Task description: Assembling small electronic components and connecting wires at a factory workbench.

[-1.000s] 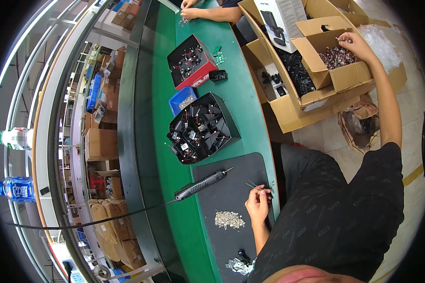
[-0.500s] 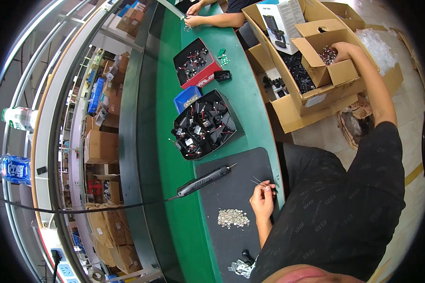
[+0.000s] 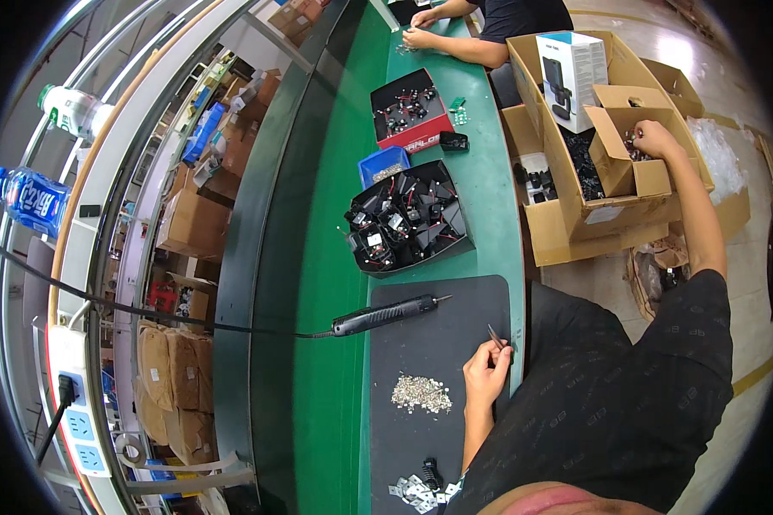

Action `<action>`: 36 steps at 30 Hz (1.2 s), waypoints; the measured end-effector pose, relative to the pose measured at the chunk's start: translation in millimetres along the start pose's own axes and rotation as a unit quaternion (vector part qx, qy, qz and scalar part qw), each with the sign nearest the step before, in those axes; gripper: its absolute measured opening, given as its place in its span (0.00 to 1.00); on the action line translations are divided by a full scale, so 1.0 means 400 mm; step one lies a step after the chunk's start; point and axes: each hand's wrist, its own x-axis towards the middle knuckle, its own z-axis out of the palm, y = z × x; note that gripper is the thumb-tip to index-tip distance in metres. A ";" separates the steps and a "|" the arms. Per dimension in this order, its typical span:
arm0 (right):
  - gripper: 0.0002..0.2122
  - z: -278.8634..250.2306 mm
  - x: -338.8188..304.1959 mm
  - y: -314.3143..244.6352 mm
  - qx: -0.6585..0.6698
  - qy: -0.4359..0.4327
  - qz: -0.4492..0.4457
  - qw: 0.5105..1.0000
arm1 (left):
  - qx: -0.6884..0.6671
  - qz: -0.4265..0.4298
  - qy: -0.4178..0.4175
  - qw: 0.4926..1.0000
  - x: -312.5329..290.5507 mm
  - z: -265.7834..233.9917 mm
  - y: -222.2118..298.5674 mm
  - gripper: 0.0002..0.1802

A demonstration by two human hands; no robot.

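My left hand is closed around a pair of tweezers, their tips pointing away over the edge of the dark mat. To its left a pile of tiny metal parts lies on the mat. A corded electric screwdriver rests farther up with its bit to the right. My right hand reaches into a small open cardboard box. Its fingers are bent down among small red, black and silver parts; what they grip is hidden.
A black tray of wired black assemblies stands beyond the mat, near a blue bin and a red box. Metal plates lie nearest me. A white printed box stands in the large carton. Another person's hands work at the far end.
The whole view has shifted and turned with my head. In my left hand the tweezers are angled more upright. My right hand stays in the small carton, its fingers showing more.
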 end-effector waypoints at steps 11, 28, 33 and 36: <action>0.09 -0.070 -0.032 0.033 0.367 -0.037 0.134 0.920 | -0.009 -0.009 0.003 1.000 0.007 0.011 0.005 0.07; 0.13 -0.014 0.015 -0.039 -0.018 -0.141 -0.040 0.989 | -0.030 -0.014 -0.008 0.999 0.006 0.005 0.011 0.04; 0.08 -0.066 -0.016 -0.015 0.285 -0.124 0.084 0.947 | -0.017 -0.023 -0.020 0.999 0.008 -0.001 0.021 0.04; 0.08 -0.084 -0.028 0.014 0.386 -0.115 0.090 0.911 | -0.013 0.002 -0.020 1.000 0.005 0.000 0.014 0.05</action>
